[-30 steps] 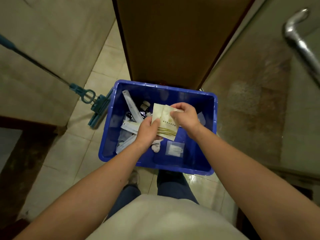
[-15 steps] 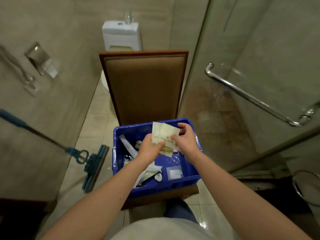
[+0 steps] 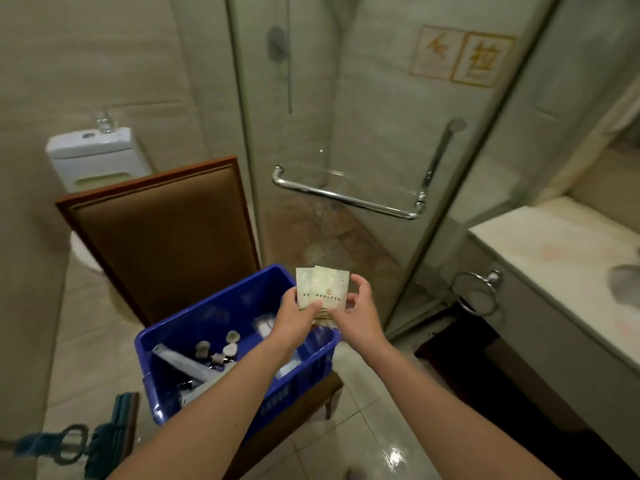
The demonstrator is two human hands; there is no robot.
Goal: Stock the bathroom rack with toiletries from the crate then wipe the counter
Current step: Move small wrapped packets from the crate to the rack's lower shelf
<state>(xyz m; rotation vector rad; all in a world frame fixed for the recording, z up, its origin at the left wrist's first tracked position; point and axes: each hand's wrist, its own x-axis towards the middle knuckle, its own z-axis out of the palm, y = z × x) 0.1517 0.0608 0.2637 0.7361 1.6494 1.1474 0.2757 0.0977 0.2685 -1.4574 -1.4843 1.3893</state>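
You hold at least two flat cream paper sachets (image 3: 323, 287) upright and fanned at centre frame, just above the far right corner of the blue plastic crate (image 3: 207, 301). That is probably so you can read and count them before stocking.

Your left hand (image 3: 294, 317) has its grip closed on their lower left edge, thumb across the front. Your right hand (image 3: 360, 317) pinches the right edge between thumb and fingertips.

The sachets look thin and light, with a zigzag top edge, a gold emblem and a line of dark characters.

The crate sits on a brown padded chair (image 3: 166, 237), and the pale marble tabletop (image 3: 561, 258) lies at the right of the frame.
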